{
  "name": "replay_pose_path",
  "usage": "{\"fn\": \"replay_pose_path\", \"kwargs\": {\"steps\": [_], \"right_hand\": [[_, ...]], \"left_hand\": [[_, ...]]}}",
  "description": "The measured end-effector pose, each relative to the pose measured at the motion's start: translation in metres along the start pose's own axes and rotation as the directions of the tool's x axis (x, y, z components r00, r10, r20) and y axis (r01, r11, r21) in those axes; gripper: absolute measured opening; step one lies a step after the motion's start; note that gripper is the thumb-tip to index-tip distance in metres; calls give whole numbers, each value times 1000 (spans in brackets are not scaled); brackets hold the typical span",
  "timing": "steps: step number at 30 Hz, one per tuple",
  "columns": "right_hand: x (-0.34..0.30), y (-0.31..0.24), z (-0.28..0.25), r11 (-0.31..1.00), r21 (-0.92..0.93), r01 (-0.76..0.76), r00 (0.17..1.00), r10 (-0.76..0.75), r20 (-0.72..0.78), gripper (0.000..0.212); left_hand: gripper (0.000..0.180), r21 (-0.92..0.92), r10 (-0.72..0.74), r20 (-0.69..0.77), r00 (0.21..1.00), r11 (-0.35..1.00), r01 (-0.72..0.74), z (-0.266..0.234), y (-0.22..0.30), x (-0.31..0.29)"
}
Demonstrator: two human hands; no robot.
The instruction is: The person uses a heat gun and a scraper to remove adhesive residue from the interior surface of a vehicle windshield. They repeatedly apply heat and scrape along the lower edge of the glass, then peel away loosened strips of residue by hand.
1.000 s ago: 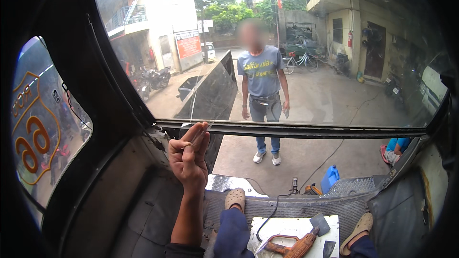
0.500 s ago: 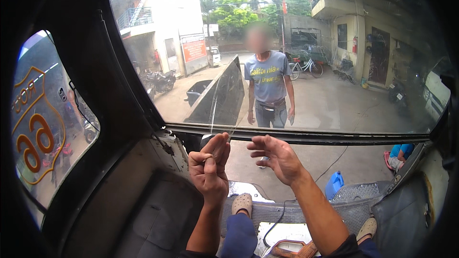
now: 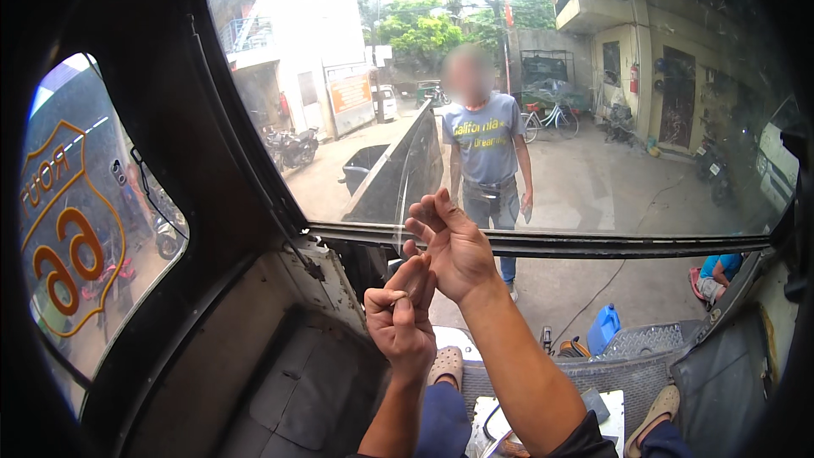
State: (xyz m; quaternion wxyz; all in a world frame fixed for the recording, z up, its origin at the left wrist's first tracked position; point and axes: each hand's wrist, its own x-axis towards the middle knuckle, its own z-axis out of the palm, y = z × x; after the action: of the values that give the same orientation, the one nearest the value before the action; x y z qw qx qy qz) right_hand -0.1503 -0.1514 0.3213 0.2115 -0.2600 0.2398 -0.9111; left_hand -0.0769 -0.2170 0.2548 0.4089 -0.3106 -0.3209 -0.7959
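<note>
My left hand (image 3: 403,314) is raised with its thumb and index finger pinched together and the other fingers pointing up. A thin clear strip (image 3: 399,225), hard to see against the glass, rises from its fingertips in a slight curve. It looks like film or line, but I cannot tell which. Just above and to the right is my right hand (image 3: 458,246), palm turned inward, its fingers loosely bent and apart. Its lower fingers are next to the left fingertips and the strip. Both hands are in front of the lower frame bar (image 3: 543,243) of the windshield (image 3: 610,178).
Beyond the glass stands a person in a grey-blue shirt (image 3: 487,148). A black seat (image 3: 297,373) is at lower left, beside a side window (image 3: 72,229). On the floor are a blue jug (image 3: 603,329), a white panel (image 3: 606,416) and a cable. Another person (image 3: 719,276) sits at far right.
My right hand has moved left and up, coming close to the left fingertips. My left hand keeps its pinch and sits slightly further right and lower. The view has shifted a little.
</note>
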Motion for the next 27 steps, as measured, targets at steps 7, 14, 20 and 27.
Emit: {"fn": "replay_pose_path", "kwargs": {"steps": [7, 14, 20, 27], "right_hand": [[-3, 10, -4, 997, 56, -48, 998, 45, 38, 22], [-6, 16, -9, 995, 59, -86, 994, 82, 68, 23], [-7, 25, -13, 998, -16, -67, 997, 68, 45, 23], [-10, 35, -17, 994, -84, -65, 998, 67, 13, 23]], "left_hand": [[6, 11, -7, -53, 999, 1000, 8, -9, 2, -9], [23, 281, 27, 152, 988, 957, -70, -27, 26, 3], [37, 865, -174, -23, 984, 490, 107, -9, 63, 90], [46, 969, -470, -16, 882, 209, 129, 34, 35, 176]]}}
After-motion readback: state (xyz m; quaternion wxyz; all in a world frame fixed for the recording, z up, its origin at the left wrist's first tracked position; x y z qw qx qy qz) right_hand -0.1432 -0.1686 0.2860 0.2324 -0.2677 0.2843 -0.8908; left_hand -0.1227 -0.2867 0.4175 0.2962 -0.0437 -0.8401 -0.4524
